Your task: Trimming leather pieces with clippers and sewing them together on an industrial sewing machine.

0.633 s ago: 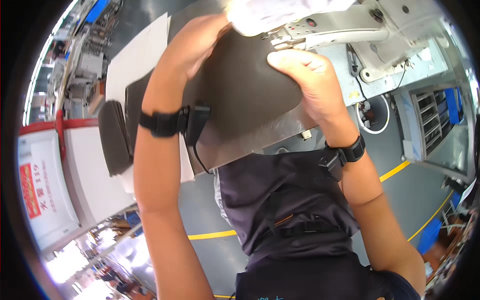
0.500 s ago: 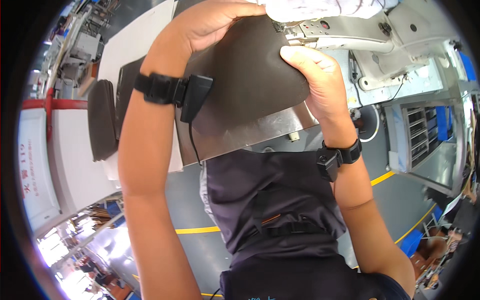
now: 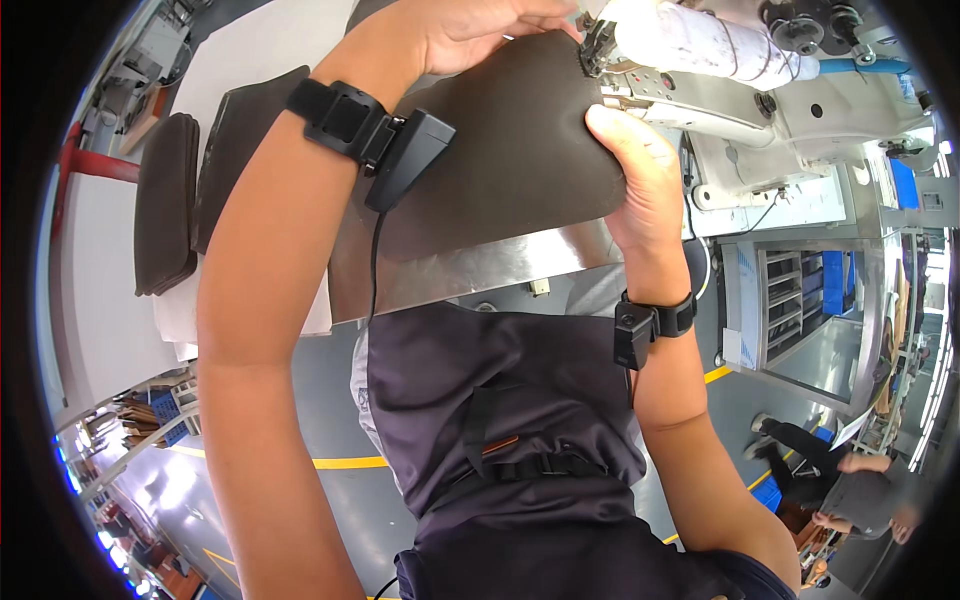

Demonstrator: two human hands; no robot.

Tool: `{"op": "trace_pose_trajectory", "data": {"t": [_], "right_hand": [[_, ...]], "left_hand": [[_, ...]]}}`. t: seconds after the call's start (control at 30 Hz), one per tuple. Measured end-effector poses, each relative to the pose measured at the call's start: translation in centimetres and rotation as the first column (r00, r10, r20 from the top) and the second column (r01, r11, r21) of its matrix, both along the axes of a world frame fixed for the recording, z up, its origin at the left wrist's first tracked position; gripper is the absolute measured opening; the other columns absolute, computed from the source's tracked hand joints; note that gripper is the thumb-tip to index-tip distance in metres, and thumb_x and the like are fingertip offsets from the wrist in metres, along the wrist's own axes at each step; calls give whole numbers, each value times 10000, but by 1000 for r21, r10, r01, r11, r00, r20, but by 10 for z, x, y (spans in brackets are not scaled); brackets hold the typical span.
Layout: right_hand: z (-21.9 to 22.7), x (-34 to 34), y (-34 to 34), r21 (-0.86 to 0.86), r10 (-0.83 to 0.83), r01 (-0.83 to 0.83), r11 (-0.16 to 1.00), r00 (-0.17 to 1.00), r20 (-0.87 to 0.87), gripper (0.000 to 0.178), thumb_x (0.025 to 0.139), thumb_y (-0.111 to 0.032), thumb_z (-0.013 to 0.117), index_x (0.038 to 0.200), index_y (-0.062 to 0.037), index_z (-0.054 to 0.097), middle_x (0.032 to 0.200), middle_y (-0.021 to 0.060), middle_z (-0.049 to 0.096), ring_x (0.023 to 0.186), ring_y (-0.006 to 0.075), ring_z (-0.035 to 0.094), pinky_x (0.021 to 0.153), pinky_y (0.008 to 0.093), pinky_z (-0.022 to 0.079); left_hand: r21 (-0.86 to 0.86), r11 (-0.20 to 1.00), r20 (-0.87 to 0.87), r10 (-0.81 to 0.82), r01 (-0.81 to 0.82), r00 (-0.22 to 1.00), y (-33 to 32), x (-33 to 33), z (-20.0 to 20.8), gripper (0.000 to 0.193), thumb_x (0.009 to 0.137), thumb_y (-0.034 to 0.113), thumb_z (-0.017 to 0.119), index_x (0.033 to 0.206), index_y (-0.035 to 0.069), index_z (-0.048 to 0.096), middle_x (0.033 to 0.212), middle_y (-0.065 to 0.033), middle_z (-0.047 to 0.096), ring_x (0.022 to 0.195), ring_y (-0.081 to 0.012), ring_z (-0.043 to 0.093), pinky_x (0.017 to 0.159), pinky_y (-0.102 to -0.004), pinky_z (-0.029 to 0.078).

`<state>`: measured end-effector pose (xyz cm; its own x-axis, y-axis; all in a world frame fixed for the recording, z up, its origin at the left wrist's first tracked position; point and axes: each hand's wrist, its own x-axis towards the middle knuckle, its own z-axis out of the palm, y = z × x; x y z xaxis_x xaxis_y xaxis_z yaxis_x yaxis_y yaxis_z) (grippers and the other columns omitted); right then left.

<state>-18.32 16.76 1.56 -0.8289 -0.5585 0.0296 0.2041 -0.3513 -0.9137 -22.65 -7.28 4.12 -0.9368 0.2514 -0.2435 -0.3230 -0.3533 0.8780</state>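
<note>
A dark grey-brown sheet [image 3: 510, 150], smooth with a rounded corner like a leather panel, lies over the metal table edge at the sewing machine [image 3: 710, 110]. Its far corner meets the presser foot area [image 3: 597, 50]. My right hand [image 3: 640, 165] grips the sheet's right side, thumb on top and the other fingers hidden beneath. At the far edge, my left hand [image 3: 490, 32] has its fingers bent over the sheet beside the machine's foot; part of that hand is cut off by the picture's top. Both wrists wear black strapped devices.
Similar dark pieces [image 3: 165, 205] lie on a white table [image 3: 105, 300] to the left. A thread-wrapped white cloth roll [image 3: 715, 42] covers part of the machine. Right of it stands a metal rack [image 3: 800, 300]. Another person [image 3: 850, 490] is at the lower right.
The view has shifted, so the side table sits further left and more of the machine shows. My left fingers are closer to the machine's foot. Another person has come into view.
</note>
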Motion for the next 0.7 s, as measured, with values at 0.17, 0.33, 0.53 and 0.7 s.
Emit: {"op": "trace_pose_trajectory", "data": {"t": [0.17, 0.33, 0.53, 0.7], "right_hand": [[1, 1, 1, -35, -6, 7, 999, 1000, 19, 188, 972, -123, 682, 1064, 33, 733, 965, 61, 740, 829, 103, 683, 753, 233, 534], [-1, 10, 5, 44, -11, 13, 999, 999, -31, 218, 967, -144, 694, 1118, 8, 733, 976, 40, 734, 872, 96, 674, 807, 239, 526], [-2, 24, 17, 34, -1, 2, 999, 1000, -22, 342, 1028, -263, 629, 1185, 33, 698, 987, 59, 729, 767, 103, 681, 606, 243, 578], [-10, 34, 12, -91, 3, 1, 996, 999, 46, 342, 1036, -247, 612, 1184, 53, 682, 975, 48, 700, 786, 108, 673, 622, 267, 605]], "left_hand": [[-455, 891, 50, 32, -6, 998, -12, 3, 9, 456, 939, 309, 733, 1283, 16, 673, 1216, -138, 718, 1114, -175, 656, 989, -246, 476], [-591, 747, -270, 171, -304, 948, -14, 34, 5, 393, 1014, 278, 624, 1281, -11, 614, 1164, -49, 696, 1065, -133, 636, 916, -271, 493], [-712, 457, -635, -92, -534, 767, 45, 104, 7, 594, 990, 186, 651, 1509, 3, 428, 1509, -150, 493, 1312, -254, 527, 1137, -391, 379], [-765, 412, -584, -121, -494, 803, 55, 110, 11, 680, 943, 221, 711, 1502, -20, 408, 1481, -174, 479, 1322, -275, 505, 1133, -415, 368]]}}
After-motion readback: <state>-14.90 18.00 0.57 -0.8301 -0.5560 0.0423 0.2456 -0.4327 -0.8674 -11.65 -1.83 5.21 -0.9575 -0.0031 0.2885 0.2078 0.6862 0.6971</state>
